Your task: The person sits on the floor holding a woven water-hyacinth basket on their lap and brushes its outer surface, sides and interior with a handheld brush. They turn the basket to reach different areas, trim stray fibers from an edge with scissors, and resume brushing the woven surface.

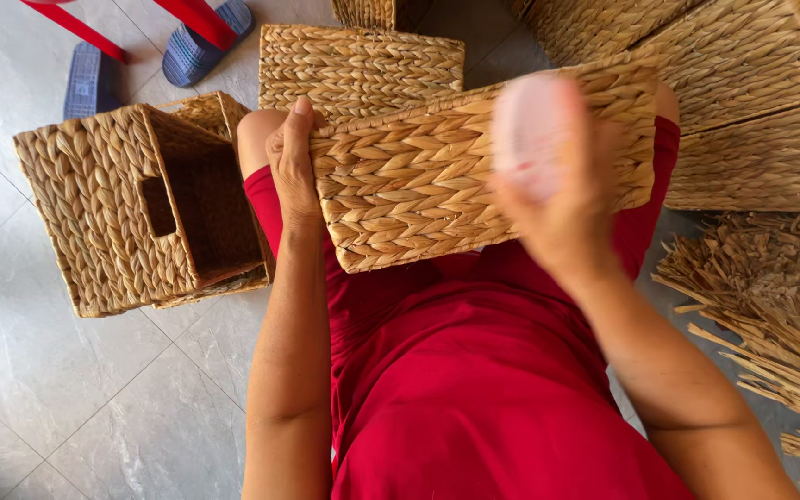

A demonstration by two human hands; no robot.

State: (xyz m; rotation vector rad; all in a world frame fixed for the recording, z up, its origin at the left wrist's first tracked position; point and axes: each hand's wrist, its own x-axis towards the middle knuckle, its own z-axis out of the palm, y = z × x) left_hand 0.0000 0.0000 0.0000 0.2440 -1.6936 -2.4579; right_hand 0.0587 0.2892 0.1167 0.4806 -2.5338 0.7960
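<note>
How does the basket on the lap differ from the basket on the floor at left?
1. The lap basket rests across the person's knees, its woven side up; the floor basket lies tipped on the tiles, open mouth showing.
2. The left hand grips the lap basket's end, with the blurred right hand over it; nothing touches the floor basket.
3. The floor basket shows a handle cutout; none shows on the lap basket.

Both share the same tan braided weave.

Around the basket on the lap (474,167): one open basket (136,208) to its left; one basket (358,67) behind; two blue slippers (206,42) beyond; one straw pile (770,306) to its right.
</note>
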